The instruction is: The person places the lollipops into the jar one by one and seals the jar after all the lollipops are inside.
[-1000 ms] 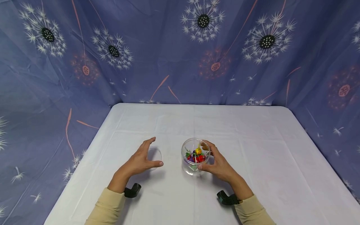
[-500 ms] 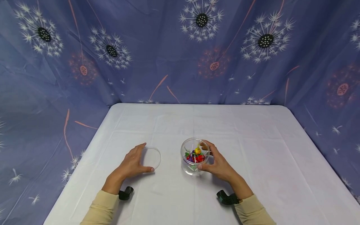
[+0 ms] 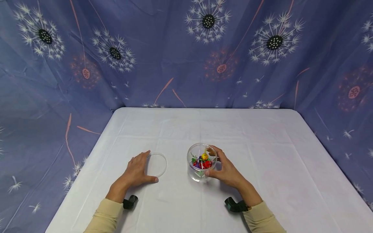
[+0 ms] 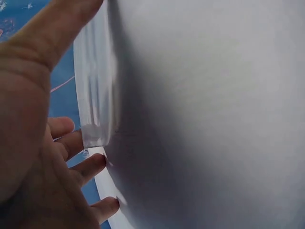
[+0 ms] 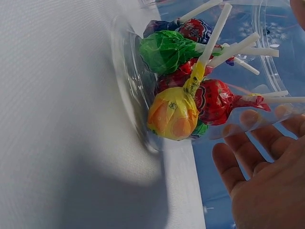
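In the head view, my left hand spans a round clear plastic lid lying flat on the white table, with thumb and fingertips at opposite edges of its rim. The left wrist view shows the lid side-on between thumb and fingers. My right hand grips the right side of a clear round jar, which stands upright without a lid. Inside it are several wrapped lollipops, among them a yellow lollipop, a green lollipop and a red lollipop, their white sticks pointing various ways.
A white cloth covers the table. Behind and at both sides hangs a blue curtain with a dandelion pattern. A black wrist mount sits at the left wrist and another wrist mount at the right.
Between one second and half a second ago, my left hand moved left and lowered the lid, which now lies flat on the table. The right hand and jar stay almost still.
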{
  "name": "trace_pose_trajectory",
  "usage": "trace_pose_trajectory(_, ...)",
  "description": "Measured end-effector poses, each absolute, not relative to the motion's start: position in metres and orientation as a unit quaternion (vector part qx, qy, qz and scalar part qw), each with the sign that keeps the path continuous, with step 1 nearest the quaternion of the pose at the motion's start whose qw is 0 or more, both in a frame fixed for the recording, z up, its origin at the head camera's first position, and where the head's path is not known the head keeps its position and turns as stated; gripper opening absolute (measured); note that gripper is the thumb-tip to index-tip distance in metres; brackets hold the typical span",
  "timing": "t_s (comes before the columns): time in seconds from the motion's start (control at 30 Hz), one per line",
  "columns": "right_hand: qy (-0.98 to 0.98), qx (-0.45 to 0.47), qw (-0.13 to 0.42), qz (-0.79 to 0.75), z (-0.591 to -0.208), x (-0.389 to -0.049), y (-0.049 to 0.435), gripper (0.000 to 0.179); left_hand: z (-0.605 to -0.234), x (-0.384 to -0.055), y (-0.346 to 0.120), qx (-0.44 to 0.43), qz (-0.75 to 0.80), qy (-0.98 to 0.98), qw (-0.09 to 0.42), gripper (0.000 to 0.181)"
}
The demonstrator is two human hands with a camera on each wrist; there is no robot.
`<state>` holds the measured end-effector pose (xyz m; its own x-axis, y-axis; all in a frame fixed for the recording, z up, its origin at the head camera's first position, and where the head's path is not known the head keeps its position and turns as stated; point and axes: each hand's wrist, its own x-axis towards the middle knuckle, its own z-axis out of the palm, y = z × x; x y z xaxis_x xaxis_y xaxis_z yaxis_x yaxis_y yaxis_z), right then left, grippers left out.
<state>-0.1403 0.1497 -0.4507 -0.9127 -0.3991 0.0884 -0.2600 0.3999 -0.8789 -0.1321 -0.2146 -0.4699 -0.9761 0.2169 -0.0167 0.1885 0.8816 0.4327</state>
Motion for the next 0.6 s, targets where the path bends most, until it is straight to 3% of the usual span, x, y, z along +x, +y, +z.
trace_pose_trajectory(0.6,0.834,-0.196,0.067,-0.511,-0.4524,-0.1398,0.15,0.085,-0.4739,-0.1281,-0.2135,0.109,0.221,0.969,0.01,0.107)
